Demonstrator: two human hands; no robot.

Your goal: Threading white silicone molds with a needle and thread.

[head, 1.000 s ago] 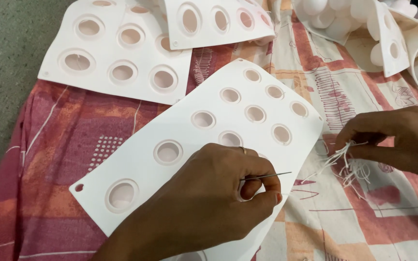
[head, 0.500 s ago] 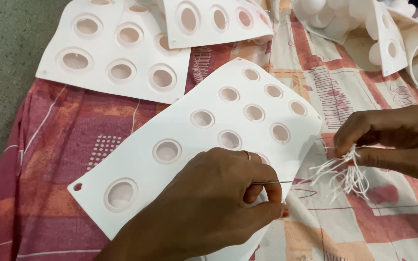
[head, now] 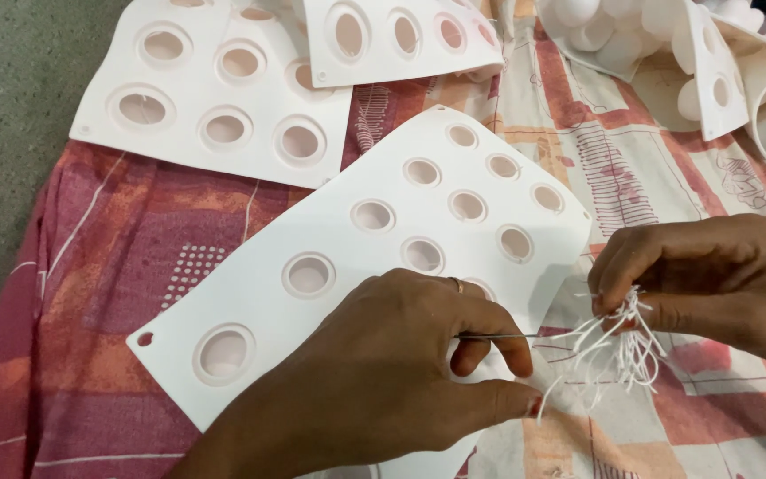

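Note:
My left hand [head: 392,372] rests on a white silicone mould sheet [head: 347,257] with round cavities and pinches a thin metal needle [head: 498,336] that points right. My right hand [head: 711,275] holds a small bunch of short white strings [head: 618,341], their loose ends hanging down and fanning out. The needle tip reaches toward the strings, between the two hands. The near right corner of the mould sheet is hidden under my left hand.
Two more white mould sheets [head: 214,80] [head: 401,35] lie at the back, on a red and cream patterned cloth [head: 99,266]. Curled white moulds with round balls [head: 720,71] sit at the top right. Grey floor [head: 2,133] shows at the left.
My right hand has moved left with the strings, closer to the needle. My left hand has stayed on the mould sheet, holding the needle.

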